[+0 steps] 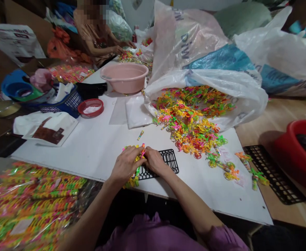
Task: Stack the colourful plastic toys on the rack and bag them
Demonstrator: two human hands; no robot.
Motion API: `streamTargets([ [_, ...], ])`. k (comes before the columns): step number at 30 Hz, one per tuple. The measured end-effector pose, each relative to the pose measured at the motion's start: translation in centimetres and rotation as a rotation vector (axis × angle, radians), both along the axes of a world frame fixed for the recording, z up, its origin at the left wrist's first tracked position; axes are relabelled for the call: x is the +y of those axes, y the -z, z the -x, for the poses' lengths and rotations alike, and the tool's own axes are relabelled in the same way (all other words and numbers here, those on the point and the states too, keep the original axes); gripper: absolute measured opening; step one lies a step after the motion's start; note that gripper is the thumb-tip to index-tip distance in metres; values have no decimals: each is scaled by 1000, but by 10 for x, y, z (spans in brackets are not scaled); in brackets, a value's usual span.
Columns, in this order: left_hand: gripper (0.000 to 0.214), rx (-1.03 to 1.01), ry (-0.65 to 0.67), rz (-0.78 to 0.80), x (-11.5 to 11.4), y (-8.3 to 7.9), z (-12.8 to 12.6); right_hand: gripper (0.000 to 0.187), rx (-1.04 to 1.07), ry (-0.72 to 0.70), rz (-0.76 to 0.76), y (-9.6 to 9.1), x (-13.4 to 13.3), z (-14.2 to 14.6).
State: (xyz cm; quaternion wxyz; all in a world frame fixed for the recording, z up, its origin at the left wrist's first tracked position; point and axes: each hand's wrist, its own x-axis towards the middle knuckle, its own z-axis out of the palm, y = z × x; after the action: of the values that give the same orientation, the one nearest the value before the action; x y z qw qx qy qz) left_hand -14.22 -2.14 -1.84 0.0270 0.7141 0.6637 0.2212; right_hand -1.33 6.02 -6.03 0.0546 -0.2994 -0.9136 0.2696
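Neon plastic loops (136, 171) are gathered in a small bunch and are grasped by the left hand (125, 164) and the right hand (155, 161), whose fingers are curled closely over them near the front edge of a white board table (71, 157). Just beside and partly under the right hand, a flat black plastic grid (167, 164) is lying on the board. Toward the centre of the frame, a large heap of loops (189, 122) is spilled from the mouth of a white plastic sack (236, 104). At upper centre, a round pink plastic basin (124, 77) is placed, and a small red basket (90, 107) is seen to the left of it. At the upper left, a co-worker in a brown top (97, 42) is seen with both hands among more loops. At the right edge, a red plastic tub (299, 150) is standing near a second black grid (273, 174), and packed clear bags of loops (30, 205) are lying at the lower left.
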Motion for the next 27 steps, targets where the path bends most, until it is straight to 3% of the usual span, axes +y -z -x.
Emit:
streamTargets([
  [14,18,-100,36,-224,-1,7,2,24,-87,15,-114,4,-7,10],
  [21,24,-92,-48,-191,-1,-1,-8,25,-84,-127,-102,-7,7,7],
  [27,26,-137,-81,-136,3,2,-8,26,-56,-148,-116,0,16,9],
])
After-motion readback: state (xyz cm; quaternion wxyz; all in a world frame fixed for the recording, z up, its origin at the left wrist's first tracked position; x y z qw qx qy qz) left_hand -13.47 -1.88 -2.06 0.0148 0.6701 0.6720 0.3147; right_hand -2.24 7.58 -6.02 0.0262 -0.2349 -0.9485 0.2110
